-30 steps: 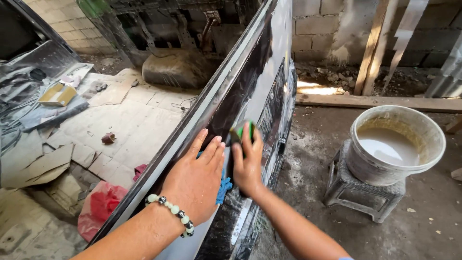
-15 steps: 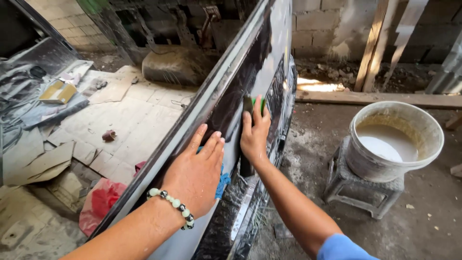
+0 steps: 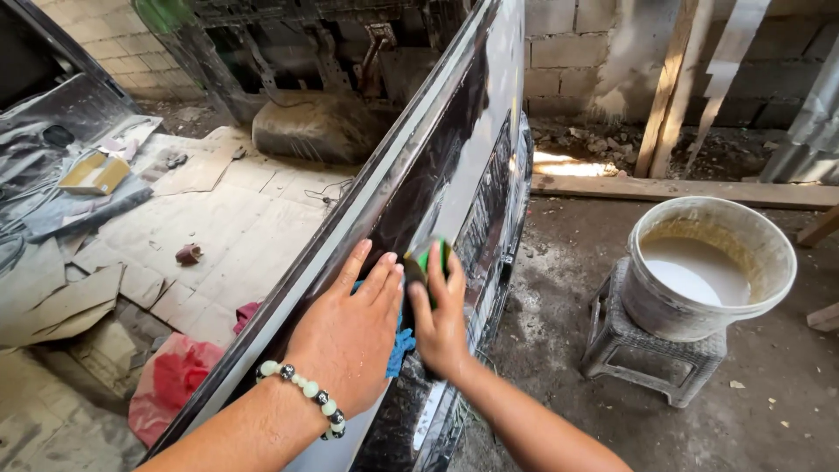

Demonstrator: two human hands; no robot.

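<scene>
A glossy black vehicle body panel [image 3: 454,166] stands on edge and runs from near me to the far wall. My left hand [image 3: 350,336], with a bead bracelet on the wrist, lies flat on the panel over a blue cloth [image 3: 400,348]. Right beside it, my right hand [image 3: 441,319] presses a green sanding pad [image 3: 426,260] against the black surface. The two hands almost touch. Most of the cloth is hidden under my left palm.
A white bucket [image 3: 710,267] of milky liquid sits on a small grey plastic stool [image 3: 651,350] at the right. Cardboard sheets [image 3: 218,227] cover the floor at the left, with a red rag [image 3: 175,380] and a small yellow box [image 3: 94,172]. Wooden boards [image 3: 669,87] lean on a block wall.
My right hand pushed the green pad up the panel, away from my left hand, then drew it back down beside it. My left hand stayed flat on the cloth.
</scene>
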